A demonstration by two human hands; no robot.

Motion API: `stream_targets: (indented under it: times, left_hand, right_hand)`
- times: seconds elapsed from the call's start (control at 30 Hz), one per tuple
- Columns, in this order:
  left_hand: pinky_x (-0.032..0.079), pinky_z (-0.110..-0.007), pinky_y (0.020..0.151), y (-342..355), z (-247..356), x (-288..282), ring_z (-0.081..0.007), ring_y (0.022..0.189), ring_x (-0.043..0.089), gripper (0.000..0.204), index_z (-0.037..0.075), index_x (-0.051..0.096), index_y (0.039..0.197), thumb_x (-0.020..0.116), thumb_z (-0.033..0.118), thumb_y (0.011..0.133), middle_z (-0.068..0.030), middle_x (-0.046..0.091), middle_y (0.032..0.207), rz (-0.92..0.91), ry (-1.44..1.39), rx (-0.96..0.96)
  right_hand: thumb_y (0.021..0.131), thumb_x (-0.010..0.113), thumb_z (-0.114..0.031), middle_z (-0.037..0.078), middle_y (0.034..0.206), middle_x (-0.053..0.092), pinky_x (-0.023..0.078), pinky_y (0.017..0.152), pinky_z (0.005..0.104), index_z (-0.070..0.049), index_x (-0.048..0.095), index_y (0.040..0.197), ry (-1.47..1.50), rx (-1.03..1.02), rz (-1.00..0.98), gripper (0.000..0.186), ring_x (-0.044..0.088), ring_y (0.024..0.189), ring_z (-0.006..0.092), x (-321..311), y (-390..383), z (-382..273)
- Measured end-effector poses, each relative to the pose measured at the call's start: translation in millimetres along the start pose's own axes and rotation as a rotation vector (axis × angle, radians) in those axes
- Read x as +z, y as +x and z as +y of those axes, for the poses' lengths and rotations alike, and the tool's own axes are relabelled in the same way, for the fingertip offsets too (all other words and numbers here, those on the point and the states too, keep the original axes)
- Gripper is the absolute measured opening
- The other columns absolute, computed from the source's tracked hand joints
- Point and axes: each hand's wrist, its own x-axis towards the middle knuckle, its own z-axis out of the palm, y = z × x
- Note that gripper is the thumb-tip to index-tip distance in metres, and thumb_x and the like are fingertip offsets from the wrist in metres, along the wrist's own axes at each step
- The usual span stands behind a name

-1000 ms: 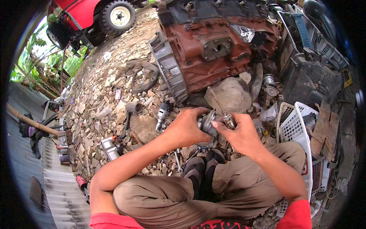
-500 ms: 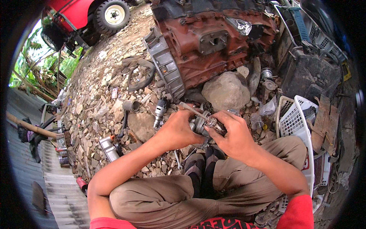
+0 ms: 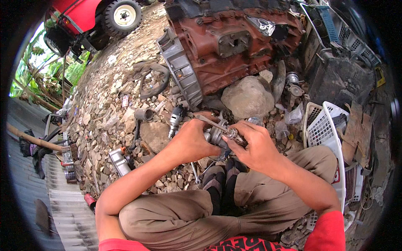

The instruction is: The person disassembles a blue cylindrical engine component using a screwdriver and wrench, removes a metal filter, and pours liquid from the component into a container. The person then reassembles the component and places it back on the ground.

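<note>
My left hand (image 3: 190, 140) is closed round a round grey metal part (image 3: 216, 137), slightly left of centre above my shoes. My right hand (image 3: 258, 147) pinches a long, thin flat tool (image 3: 209, 121) with a knobby metal end, lying diagonally across that part, its tip pointing up and left over my left hand. Where the fingertips meet, small details are hidden. Just left of my hands a silver cylindrical component (image 3: 175, 122) lies on the stones, and a wrench (image 3: 195, 172) lies below them.
A rusty engine block (image 3: 234, 58) stands ahead, beside a large rock (image 3: 247, 98). White plastic baskets (image 3: 322, 129) and a dark container (image 3: 339, 79) crowd the right. Left are a silver housing (image 3: 119, 162), corrugated sheets (image 3: 71, 209) and a bamboo pole (image 3: 35, 140). A red vehicle (image 3: 75, 14) is behind.
My right hand has shifted left and the thin tool has tilted from steep to diagonal across the metal part. My left hand has moved slightly left and down.
</note>
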Motion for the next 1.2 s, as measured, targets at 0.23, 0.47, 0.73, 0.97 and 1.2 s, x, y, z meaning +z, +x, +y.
stream_targets:
  times: [0.23,0.47,0.73,0.97,1.2]
  left_hand:
    - [0.049,-0.036,0.087,-2.6,-1.3,4.1,-0.0299,0.098,0.064,0.060,-0.001,0.064,0.111,0.080,0.018,0.057,-0.0189,0.066,0.104,0.078,-0.123,0.008]
    - [0.050,-0.037,0.081,0.1,-5.4,6.4,-0.0302,0.091,0.065,0.052,-0.001,0.064,0.105,0.079,0.017,0.058,-0.0185,0.066,0.096,0.084,-0.130,0.070]
    - [0.051,-0.037,0.085,-1.8,-5.5,8.7,-0.0325,0.092,0.067,0.055,-0.002,0.065,0.107,0.079,0.018,0.058,-0.0208,0.068,0.094,0.118,-0.129,0.081]
    - [0.051,-0.038,0.087,-1.6,-2.5,6.3,-0.0334,0.097,0.066,0.059,-0.004,0.065,0.110,0.079,0.018,0.057,-0.0230,0.067,0.101,0.110,-0.081,0.069]
    - [0.050,-0.038,0.089,-3.3,-1.7,1.8,-0.0337,0.100,0.065,0.060,-0.003,0.064,0.111,0.079,0.019,0.057,-0.0229,0.067,0.105,0.069,-0.071,0.022]
  right_hand:
    - [0.081,0.070,-0.010,0.022,0.090,0.064,0.050,0.070,0.0425,0.003,0.062,0.096,0.040,0.097,-0.081,0.022,0.064,0.082,0.0395,-8.2,4.8,-8.8]
    - [0.080,0.070,-0.011,0.023,0.088,0.065,0.050,0.072,0.0461,0.006,0.062,0.094,0.037,0.041,0.028,0.023,0.063,0.083,0.0437,-1.9,3.8,-5.7]
    - [0.082,0.071,-0.015,0.025,0.089,0.065,0.050,0.074,0.0451,0.007,0.062,0.097,0.043,0.129,-0.082,0.028,0.063,0.086,0.0432,-4.5,5.1,-5.8]
    - [0.083,0.072,-0.015,0.024,0.090,0.065,0.050,0.074,0.0440,0.006,0.062,0.097,0.104,0.159,-0.053,0.028,0.063,0.086,0.0430,-6.1,5.9,-6.5]
    - [0.082,0.072,-0.015,0.024,0.093,0.065,0.050,0.075,0.0424,0.006,0.062,0.101,0.089,0.121,-0.052,0.030,0.064,0.088,0.0414,-5.3,5.9,-4.7]
